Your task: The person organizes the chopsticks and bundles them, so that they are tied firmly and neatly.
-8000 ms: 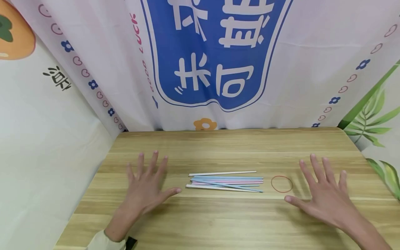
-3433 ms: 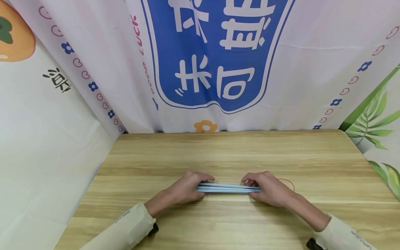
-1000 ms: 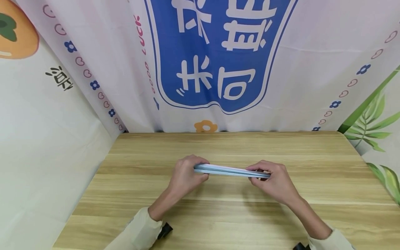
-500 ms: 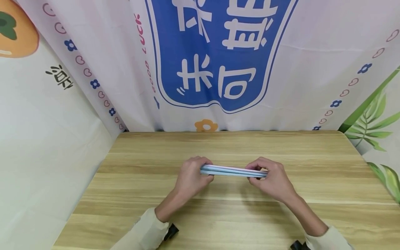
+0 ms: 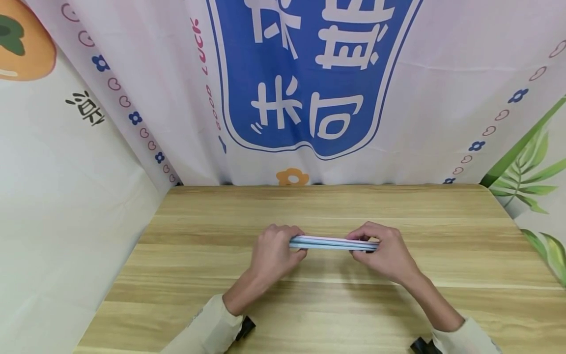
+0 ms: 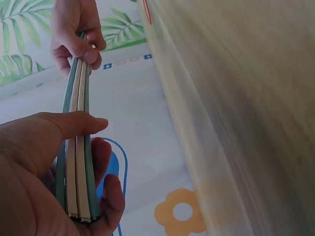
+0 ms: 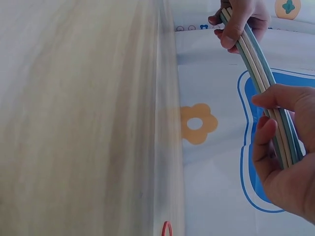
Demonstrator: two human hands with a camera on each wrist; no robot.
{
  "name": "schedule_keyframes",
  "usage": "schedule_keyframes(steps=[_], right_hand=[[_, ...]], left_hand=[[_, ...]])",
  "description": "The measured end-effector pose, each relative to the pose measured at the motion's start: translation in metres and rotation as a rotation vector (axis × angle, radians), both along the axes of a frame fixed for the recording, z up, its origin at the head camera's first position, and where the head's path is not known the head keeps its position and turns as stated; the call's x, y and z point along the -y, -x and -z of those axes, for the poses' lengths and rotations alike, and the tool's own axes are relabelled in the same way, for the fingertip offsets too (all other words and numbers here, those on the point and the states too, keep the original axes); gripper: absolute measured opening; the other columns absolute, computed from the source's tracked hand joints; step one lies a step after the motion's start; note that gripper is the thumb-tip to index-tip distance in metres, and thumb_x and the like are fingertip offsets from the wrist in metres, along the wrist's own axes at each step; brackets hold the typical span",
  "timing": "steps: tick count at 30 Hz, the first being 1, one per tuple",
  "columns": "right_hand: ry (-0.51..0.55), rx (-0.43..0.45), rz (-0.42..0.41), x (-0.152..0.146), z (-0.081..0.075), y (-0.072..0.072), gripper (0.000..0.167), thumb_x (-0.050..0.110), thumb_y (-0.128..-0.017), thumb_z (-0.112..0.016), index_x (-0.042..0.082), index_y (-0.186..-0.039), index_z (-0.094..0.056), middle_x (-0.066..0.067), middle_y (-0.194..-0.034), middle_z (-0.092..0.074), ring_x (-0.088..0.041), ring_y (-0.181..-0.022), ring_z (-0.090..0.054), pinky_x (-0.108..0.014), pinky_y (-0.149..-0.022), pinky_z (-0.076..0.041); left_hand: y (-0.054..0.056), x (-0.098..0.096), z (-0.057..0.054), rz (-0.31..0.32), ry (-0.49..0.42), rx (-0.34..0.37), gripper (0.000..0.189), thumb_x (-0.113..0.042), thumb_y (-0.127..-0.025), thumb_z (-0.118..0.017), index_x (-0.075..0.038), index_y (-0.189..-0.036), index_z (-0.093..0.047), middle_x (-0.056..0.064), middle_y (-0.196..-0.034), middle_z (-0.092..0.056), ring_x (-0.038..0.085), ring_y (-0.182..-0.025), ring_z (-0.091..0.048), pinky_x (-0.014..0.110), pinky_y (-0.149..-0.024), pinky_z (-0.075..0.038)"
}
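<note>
A bundle of several chopsticks (image 5: pixel 327 243), blue, white and pink, is held level above the table between both hands. My left hand (image 5: pixel 270 253) grips its left end, thumb on one side and fingers curled round the other. The right end is pinched by my right hand (image 5: pixel 389 255). In the left wrist view the stick ends of the bundle (image 6: pixel 78 172) lie side by side near the palm. A red rubber band (image 7: pixel 167 222) shows at the bottom of the right wrist view; it cannot be seen in the head view.
The wooden table (image 5: pixel 318 309) extends below and around the hands. Behind it hangs a white curtain (image 5: pixel 433 113) with a blue printed panel. A white cloth (image 5: pixel 66 206) covers the left side, and leaf-printed cloth (image 5: pixel 526 172) is at the right.
Chopsticks that lay loose on the table are now gathered and lifted in both hands, which earlier were spread apart. Over the last second, my left hand has shifted slightly right.
</note>
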State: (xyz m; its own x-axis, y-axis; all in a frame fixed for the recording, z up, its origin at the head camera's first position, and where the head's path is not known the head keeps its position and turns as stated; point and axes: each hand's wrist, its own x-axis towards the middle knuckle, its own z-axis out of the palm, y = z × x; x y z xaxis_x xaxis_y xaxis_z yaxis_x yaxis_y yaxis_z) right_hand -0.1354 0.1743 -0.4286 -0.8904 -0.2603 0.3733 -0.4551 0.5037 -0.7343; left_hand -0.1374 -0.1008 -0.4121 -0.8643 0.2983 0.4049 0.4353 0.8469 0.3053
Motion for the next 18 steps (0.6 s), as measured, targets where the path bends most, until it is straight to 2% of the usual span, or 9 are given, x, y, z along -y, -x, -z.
schedule_keyframes(steps=[5, 9, 13, 18], right_hand=[[0.014, -0.017, 0.009, 0.0018, 0.0018, -0.0005, 0.033, -0.006, -0.078, -0.086, 0.021, -0.096, -0.083, 0.002, -0.087, -0.076, -0.01, -0.074, -0.066, -0.023, -0.063, -0.052], [0.023, -0.032, 0.016, 0.0037, 0.0025, -0.0007, 0.036, -0.009, -0.075, -0.086, 0.02, -0.095, -0.082, 0.007, -0.087, -0.076, -0.005, -0.074, -0.065, -0.024, -0.061, -0.053], [0.013, -0.021, 0.008, 0.0023, 0.0016, -0.0001, 0.037, -0.01, -0.075, -0.086, 0.021, -0.094, -0.082, 0.01, -0.087, -0.075, -0.004, -0.074, -0.064, -0.024, -0.061, -0.053], [-0.001, -0.019, -0.027, -0.0003, 0.0007, 0.0016, 0.038, -0.01, -0.075, -0.086, 0.022, -0.095, -0.082, 0.01, -0.088, -0.075, -0.005, -0.074, -0.065, -0.024, -0.063, -0.055]], left_hand=[[0.0007, 0.0006, 0.0003, -0.002, 0.025, 0.003, 0.025, -0.022, -0.076, -0.098, -0.017, -0.094, -0.082, -0.004, -0.082, -0.076, 0.013, -0.069, -0.058, 0.029, -0.062, -0.051], [0.0002, 0.0003, 0.002, 0.009, 0.056, -0.038, 0.023, -0.021, -0.075, -0.098, -0.018, -0.091, -0.081, -0.005, -0.079, -0.077, 0.011, -0.063, -0.059, 0.028, -0.056, -0.051], [-0.0008, 0.0003, 0.0027, 0.025, 0.068, -0.068, 0.02, -0.021, -0.075, -0.098, -0.02, -0.085, -0.08, -0.007, -0.074, -0.076, 0.004, -0.054, -0.052, 0.024, -0.048, -0.044], [-0.0017, 0.0009, 0.0009, 0.016, 0.073, -0.064, 0.021, -0.023, -0.074, -0.098, -0.022, -0.084, -0.08, -0.009, -0.07, -0.072, 0.002, -0.053, -0.043, 0.02, -0.044, -0.033]])
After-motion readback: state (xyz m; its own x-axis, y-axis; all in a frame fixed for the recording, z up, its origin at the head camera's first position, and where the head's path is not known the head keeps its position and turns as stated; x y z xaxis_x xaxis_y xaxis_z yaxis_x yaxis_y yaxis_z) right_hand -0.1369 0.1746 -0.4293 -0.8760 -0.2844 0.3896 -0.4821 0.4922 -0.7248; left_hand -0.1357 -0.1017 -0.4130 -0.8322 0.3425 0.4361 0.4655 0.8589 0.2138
